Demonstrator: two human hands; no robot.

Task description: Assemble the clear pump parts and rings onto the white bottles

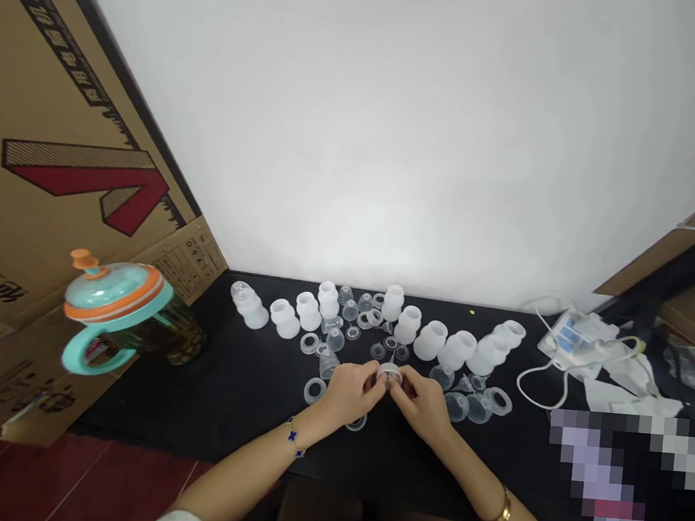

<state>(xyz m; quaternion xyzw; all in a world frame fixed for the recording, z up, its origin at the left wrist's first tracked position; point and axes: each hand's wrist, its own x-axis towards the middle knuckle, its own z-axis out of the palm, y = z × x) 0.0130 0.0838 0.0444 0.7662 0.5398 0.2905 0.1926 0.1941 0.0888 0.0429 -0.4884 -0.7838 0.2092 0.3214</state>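
My left hand [349,393] and my right hand [424,403] meet over the middle of a black table [241,389]. Both pinch one small clear plastic ring-shaped part [388,373] between their fingertips. Around them lie several clear rings [315,390], small domed caps [456,406] and little valve pieces [377,350]. Behind these stands a row of frosted white bottle bodies [431,341], some upright and some tipped on their sides. Another clear ring [355,423] lies partly under my left wrist.
A glass jug with a teal and orange lid [120,307] stands at the table's left end, against large cardboard boxes [61,150]. A white device with a cable [575,343] lies at the right. A white wall runs behind the table.
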